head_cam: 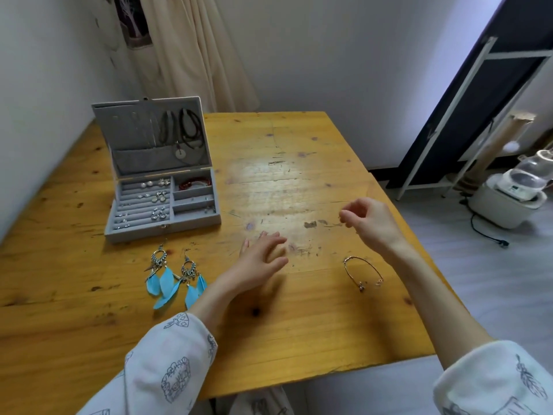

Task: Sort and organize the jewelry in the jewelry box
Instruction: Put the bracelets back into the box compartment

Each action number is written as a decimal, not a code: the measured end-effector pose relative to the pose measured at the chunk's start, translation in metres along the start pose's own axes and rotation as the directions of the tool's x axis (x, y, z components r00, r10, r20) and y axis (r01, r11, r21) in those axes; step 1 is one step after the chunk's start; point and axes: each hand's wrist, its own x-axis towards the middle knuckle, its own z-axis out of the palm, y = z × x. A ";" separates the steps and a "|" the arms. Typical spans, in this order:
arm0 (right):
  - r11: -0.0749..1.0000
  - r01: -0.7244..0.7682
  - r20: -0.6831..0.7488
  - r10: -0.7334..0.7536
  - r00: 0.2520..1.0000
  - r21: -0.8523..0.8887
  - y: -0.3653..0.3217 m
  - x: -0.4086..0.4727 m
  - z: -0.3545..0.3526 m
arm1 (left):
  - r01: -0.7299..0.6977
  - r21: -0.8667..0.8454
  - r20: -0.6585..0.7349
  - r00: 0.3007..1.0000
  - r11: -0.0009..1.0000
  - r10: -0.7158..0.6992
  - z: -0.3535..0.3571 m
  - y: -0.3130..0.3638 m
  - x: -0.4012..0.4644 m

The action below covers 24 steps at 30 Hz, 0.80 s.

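Jewelry box (pixel 163 205) sits open at the far left of the wooden worktop (pixel 299 324), lid propped upright. Necklaces (pixel 182 131) hang on the lid's inner panel, so cords stay untangled. The base is split: ring rolls on the left hold small earrings and studs (pixel 155 199) in rows, and the right-hand compartments hold a red bracelet (pixel 196 183) in the top one, with a few tiny pieces below.

Two pieces are not yet in the box:
- pair of blue feather earrings (pixel 176 277), lying flat just in front of the box, side by side
- thin metal bangle (pixel 362 272), well apart to the right, under the right forearm

Left hand (pixel 263 259) hovers low over the worktop centre, fingers loosely extended, grip wide, holding nothing. It's slightly blurred, so I can't tell whether the fingertips touch the wood.

Right hand (pixel 368 220) is raised over the right side, thumb and forefinger pinched together, other fingers curled. Grip narrow. It looks like it's pinching something very small (a stud or ring?), but the item is too small to resolve; could be empty.

My read: the box is mostly filled and this is late in the sort. Feather earrings are long, so they probably won't fit the ring rolls; a side compartment or the lid pocket (pixel 143 161) seems more likely. The bangle probably goes in with the red bracelet.
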 end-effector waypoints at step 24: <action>0.927 0.366 0.317 -0.372 0.873 0.081 -0.116 0.041 0.129 | 0.113 -0.990 0.134 0.946 -0.088 -0.297 -0.097 -0.051 -0.019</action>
